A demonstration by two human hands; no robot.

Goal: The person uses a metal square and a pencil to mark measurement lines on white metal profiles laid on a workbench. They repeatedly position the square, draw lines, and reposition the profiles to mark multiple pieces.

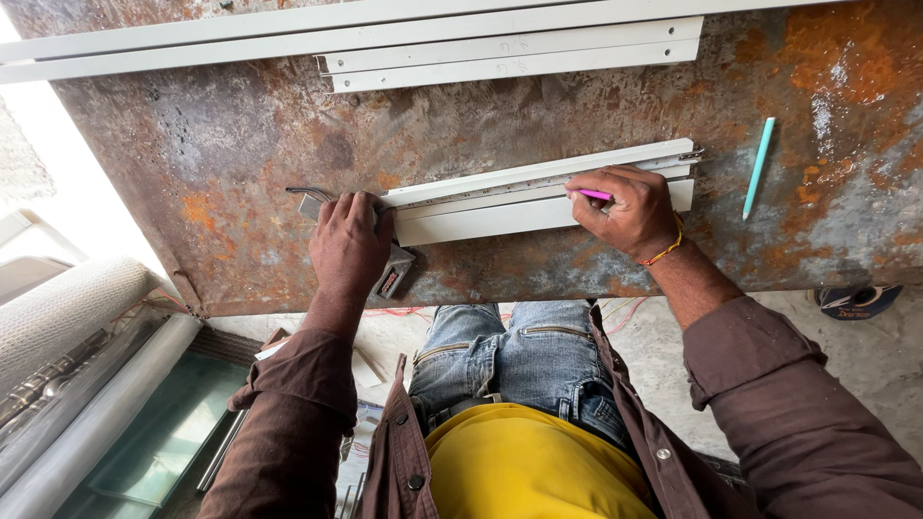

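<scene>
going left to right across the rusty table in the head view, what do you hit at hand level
left hand pressing down on a tape measure → white profile strips → right hand holding a pink pencil against the strips → teal pen lying loose on the rusty table

Profile (pixel 538 197) lies on table (pixel 240 144); pen (pixel 758 167) to its right.

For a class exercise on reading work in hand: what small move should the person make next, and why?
Probably draw the pink pencil a short way across the white profile. The right hand has its tip on the profile beside the tape blade, while the left hand pins the tape measure case.
</scene>
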